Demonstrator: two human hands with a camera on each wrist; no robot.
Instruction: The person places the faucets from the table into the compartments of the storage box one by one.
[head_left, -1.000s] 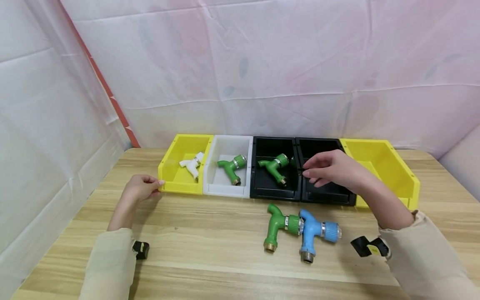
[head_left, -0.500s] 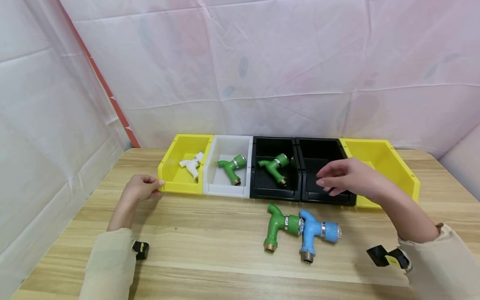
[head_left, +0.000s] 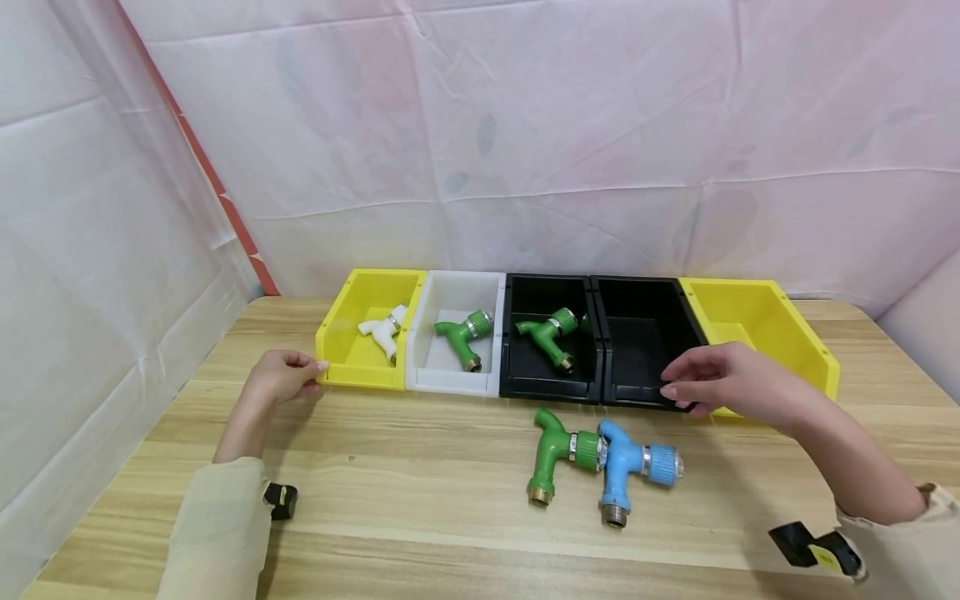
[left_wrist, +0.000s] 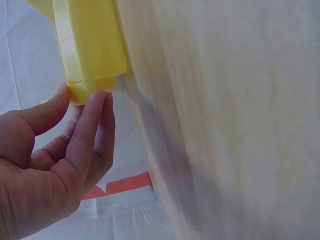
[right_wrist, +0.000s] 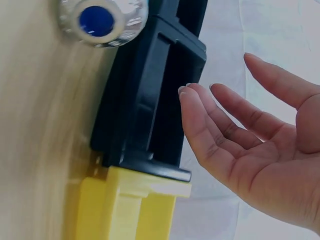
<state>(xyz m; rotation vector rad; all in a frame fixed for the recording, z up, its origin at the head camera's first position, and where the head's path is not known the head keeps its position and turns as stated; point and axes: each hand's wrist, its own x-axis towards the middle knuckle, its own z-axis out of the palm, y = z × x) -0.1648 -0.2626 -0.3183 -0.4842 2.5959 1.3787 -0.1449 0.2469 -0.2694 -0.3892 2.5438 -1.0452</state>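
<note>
My left hand (head_left: pixel 281 377) pinches the front left corner of the left yellow bin (head_left: pixel 367 375) between thumb and fingertips; the left wrist view shows this yellow bin (left_wrist: pixel 95 45) from close by. My right hand (head_left: pixel 738 385) hovers at the front of the right black bin (head_left: pixel 637 333), fingers loosely bent and holding nothing. In the right wrist view, a gap shows between its thumb and fingers (right_wrist: pixel 200 120). On the table before the bins lie a green tap (head_left: pixel 551 454) and a blue tap (head_left: pixel 618 471), side by side.
A white tap (head_left: pixel 385 332) lies in the left yellow bin. Green taps lie in the white bin (head_left: pixel 453 381) and the left black bin (head_left: pixel 547 387). Another yellow bin (head_left: pixel 810 367) ends the row at the right. A pale curtain (head_left: pixel 480 125) hangs behind the table.
My right hand has moved right and toward me, from the divide between the black bins to the right black bin's front right corner. The left hand has stayed on the yellow bin.
</note>
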